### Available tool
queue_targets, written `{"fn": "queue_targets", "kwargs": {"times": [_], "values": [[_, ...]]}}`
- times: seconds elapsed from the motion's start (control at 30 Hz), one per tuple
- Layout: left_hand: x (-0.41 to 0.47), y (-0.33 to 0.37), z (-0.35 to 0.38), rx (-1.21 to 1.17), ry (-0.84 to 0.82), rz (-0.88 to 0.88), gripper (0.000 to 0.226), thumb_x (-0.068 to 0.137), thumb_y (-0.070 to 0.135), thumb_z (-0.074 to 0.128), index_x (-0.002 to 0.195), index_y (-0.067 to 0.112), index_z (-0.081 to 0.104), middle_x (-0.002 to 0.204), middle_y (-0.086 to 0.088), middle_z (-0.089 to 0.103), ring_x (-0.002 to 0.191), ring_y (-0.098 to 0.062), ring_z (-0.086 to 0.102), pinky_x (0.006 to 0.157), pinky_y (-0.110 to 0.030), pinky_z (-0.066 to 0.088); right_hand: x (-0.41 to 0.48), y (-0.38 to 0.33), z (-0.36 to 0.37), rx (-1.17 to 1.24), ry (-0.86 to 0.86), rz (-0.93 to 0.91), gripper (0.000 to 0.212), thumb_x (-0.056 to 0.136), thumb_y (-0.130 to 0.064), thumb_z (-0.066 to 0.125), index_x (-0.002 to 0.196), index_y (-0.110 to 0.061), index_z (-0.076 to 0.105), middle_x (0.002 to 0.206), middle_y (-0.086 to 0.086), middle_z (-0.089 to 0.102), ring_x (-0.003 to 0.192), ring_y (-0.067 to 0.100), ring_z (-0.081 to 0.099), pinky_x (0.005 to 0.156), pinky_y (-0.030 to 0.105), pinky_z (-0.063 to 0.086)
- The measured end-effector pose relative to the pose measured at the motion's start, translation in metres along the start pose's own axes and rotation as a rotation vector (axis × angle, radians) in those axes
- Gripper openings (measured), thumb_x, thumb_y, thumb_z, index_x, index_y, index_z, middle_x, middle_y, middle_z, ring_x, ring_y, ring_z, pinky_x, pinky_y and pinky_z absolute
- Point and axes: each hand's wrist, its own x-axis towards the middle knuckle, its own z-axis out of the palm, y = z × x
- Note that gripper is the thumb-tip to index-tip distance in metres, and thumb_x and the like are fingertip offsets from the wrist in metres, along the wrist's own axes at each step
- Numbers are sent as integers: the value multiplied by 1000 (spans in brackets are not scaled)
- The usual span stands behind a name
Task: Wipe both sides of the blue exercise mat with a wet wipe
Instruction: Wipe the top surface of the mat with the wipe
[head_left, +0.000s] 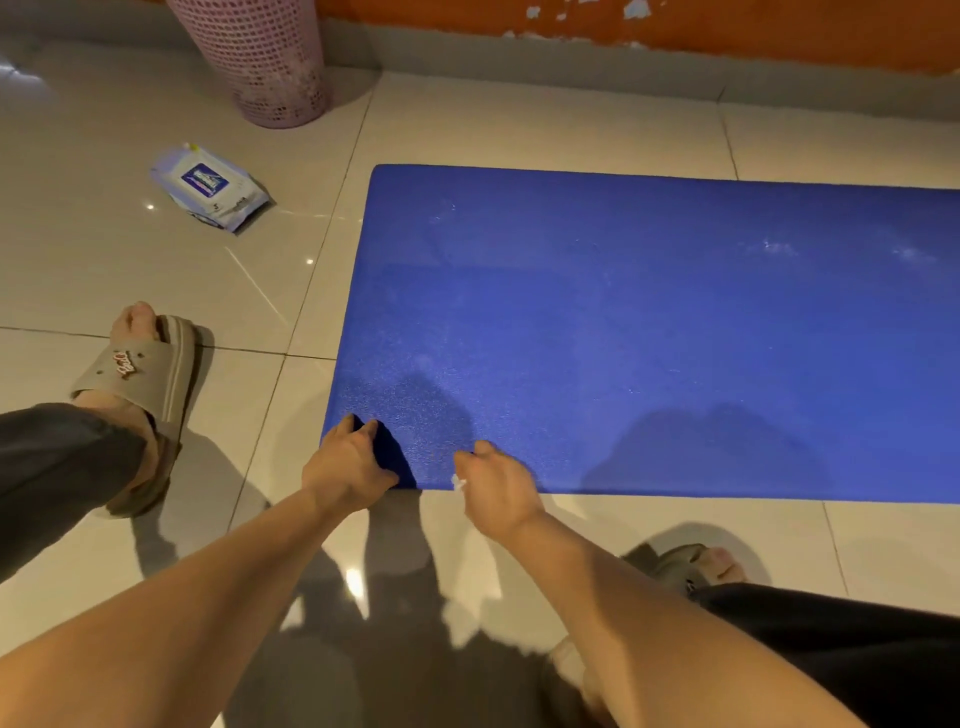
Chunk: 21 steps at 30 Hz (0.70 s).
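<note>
The blue exercise mat (623, 322) lies flat on the tiled floor (130, 270), and both hands are at its near edge. The left hand (348, 462) has its fingers curled round the near left corner. Just beside it, the right hand (498, 488) is closed on a wet wipe (458, 483) — only a white scrap shows. A wipes pack (208, 187) lies well apart, beyond the mat's left end.

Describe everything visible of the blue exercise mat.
The blue exercise mat lies flat on the tiled floor, running out of frame to the right. Its surface looks finely textured, foam-like, with pale smudges toward the right. The left hand grips its near left corner; the right hand, holding a scrap of white wipe, is at the near edge.
</note>
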Motion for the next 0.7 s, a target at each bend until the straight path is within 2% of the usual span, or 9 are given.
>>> {"fn": "queue_targets", "kwargs": {"times": [0.13,0.27,0.33,0.4,0.43,0.47,0.53,0.6,0.7], "values": [[-2,4,7,78,-14,1,81,76,44,73,146,20,39,142,-4,34,135,-26,36,94,-44,53,-24,55,-20,-7,-10,136,23,91,-15,50,113,-17,58,114,5,53,100,32,59,72,33,41],[1,17,8,55,-83,-110,82,78,41,72,148,19,37,157,-10,23,145,-32,24,105,-49,48,-29,68,-29,56,49,297,26,86,-12,53,110,-18,61,111,5,57,98,29,61,77,32,47],[4,30,1,19,-133,-143,60,82,32,68,136,15,49,151,-12,33,139,-33,34,104,-46,47,-23,48,-22,81,42,268,24,85,-7,53,107,-14,61,110,8,61,100,31,61,72,31,41],[6,48,-5,-56,-149,-154,34,86,19,62,120,11,58,133,-12,53,122,-31,53,96,-40,52,-15,21,-10,99,15,182,21,87,-4,54,105,-12,62,110,11,61,101,35,61,70,32,36],[8,57,-4,-108,-145,-149,29,88,14,60,117,11,60,124,-11,60,113,-30,59,91,-39,54,-12,11,-5,98,9,143,21,89,-5,55,107,-13,62,111,12,59,100,36,61,71,32,37],[10,65,-2,-154,-138,-142,30,88,10,58,118,11,61,119,-10,63,107,-30,62,89,-40,56,-11,5,-3,87,8,120,21,90,-6,58,110,-13,61,112,12,58,99,36,61,71,34,37],[10,76,2,-192,-148,-140,40,88,8,55,128,13,58,124,-12,62,109,-32,62,91,-42,56,-12,11,-5,55,24,112,21,93,-9,59,113,-14,60,115,11,56,98,36,61,70,34,36],[6,78,6,-69,-185,-127,51,89,12,54,140,15,50,139,-12,50,118,-33,56,92,-40,53,-18,31,-9,14,25,115,18,94,-10,57,112,-14,58,116,10,55,99,34,60,69,32,33],[-4,80,5,99,-207,-91,64,88,16,56,149,18,39,143,-9,38,125,-32,49,95,-37,50,-31,73,-18,-28,28,166,16,95,-13,54,109,-15,58,116,9,57,101,33,63,70,33,39]]}}
